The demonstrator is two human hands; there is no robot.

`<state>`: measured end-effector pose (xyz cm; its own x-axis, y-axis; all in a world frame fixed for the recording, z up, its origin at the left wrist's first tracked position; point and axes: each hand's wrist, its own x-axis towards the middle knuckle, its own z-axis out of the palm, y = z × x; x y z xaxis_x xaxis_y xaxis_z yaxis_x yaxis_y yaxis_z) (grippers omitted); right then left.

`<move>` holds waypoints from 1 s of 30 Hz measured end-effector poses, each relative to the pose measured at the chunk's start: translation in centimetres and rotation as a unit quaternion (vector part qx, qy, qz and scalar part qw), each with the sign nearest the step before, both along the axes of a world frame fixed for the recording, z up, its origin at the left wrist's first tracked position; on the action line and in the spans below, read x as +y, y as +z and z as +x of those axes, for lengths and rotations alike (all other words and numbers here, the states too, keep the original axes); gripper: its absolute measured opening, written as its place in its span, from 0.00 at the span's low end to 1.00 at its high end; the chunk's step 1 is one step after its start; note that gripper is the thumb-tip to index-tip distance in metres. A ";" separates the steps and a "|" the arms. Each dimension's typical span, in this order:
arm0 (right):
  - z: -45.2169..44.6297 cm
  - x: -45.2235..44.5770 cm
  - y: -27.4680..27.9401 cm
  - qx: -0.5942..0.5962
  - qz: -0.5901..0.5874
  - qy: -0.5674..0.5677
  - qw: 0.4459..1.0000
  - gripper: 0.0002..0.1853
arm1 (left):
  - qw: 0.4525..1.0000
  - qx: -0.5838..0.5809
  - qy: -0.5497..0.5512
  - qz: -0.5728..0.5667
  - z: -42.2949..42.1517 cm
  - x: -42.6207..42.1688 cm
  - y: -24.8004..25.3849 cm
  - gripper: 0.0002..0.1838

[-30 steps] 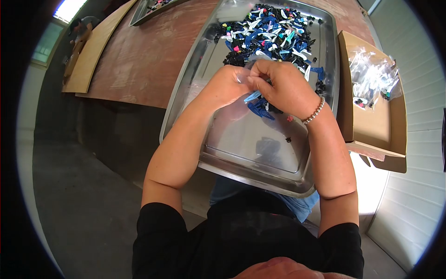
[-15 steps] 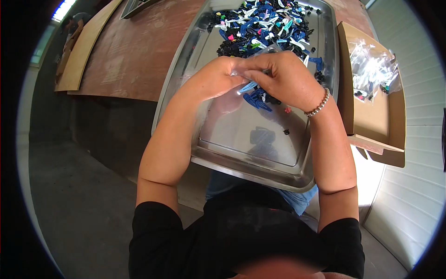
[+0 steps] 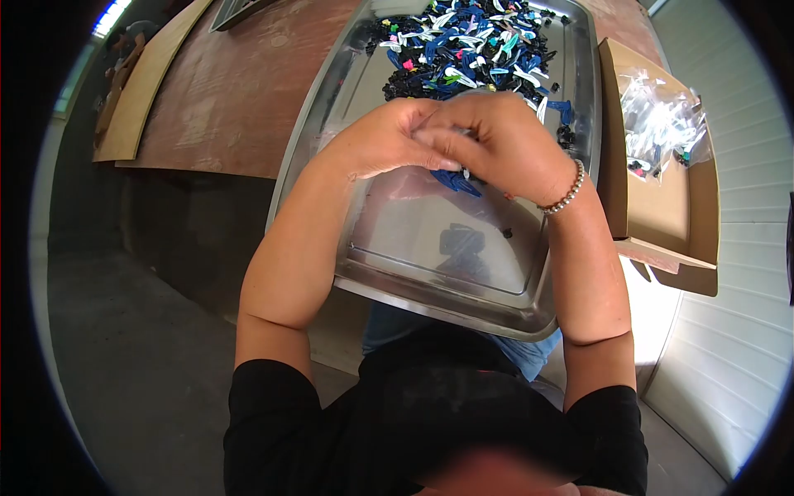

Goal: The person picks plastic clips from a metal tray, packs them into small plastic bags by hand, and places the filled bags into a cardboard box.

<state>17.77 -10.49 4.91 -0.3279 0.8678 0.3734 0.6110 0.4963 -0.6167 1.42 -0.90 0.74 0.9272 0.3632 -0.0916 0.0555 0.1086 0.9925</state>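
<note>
My left hand (image 3: 397, 139) and my right hand (image 3: 496, 142) meet over the metal tray (image 3: 308, 178), fingers closed and overlapping. Between them is a clear plastic bag, now mostly covered by the fingers; it showed half a second ago. Whatever is inside it is hidden. Just below the fingertips, some dark blue hair clips (image 3: 456, 183) lie on the tray floor. Beyond my hands spreads a heap of hair clips (image 3: 463, 54) in blue, white and black, with a few pink and green pieces among them. One small black clip (image 3: 507, 233) sits apart near my right forearm.
An open cardboard box (image 3: 662, 217) stands right of the tray, with filled clear bags (image 3: 662, 124) in it. A reddish wooden table (image 3: 240, 99) extends to the left. Another metal tray (image 3: 236, 12) shows at the top left, and a person (image 3: 136, 35) is in the background.
My hands have drawn closer together, the fingers covering the bag and the light blue clip that showed there. The view has shifted slightly.
</note>
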 end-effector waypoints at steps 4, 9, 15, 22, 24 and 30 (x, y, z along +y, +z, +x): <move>1.2 -0.2 0.5 0.116 -0.057 -0.189 0.973 0.06 | 0.998 0.014 0.064 0.007 -0.1 1.2 -0.8 0.22; 3.7 -0.4 -2.0 -0.029 -0.112 -0.174 0.978 0.05 | 0.982 0.042 0.181 0.040 -0.2 1.7 -0.8 0.20; 1.1 -0.9 -3.2 -0.271 -0.083 -0.158 0.946 0.13 | 0.983 0.042 0.168 0.066 -0.2 1.9 -1.3 0.24; -0.7 0.0 -5.0 -0.325 -0.083 -0.201 0.920 0.12 | 0.986 0.046 0.156 0.035 -0.2 1.8 -1.7 0.22; -0.7 0.1 -5.0 -0.308 -0.080 -0.205 0.925 0.11 | 0.986 0.042 0.157 0.041 -0.2 1.9 -1.6 0.22; 0.1 0.4 -5.7 -0.243 -0.069 -0.215 0.943 0.10 | 0.982 0.064 0.175 0.019 -0.3 2.0 -1.3 0.21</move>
<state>17.91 -10.13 -0.77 -0.0386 0.9889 0.1432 0.9647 0.0742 -0.2527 1.16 1.07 -0.55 0.7267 0.6629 -0.1801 0.1466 0.1065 0.9834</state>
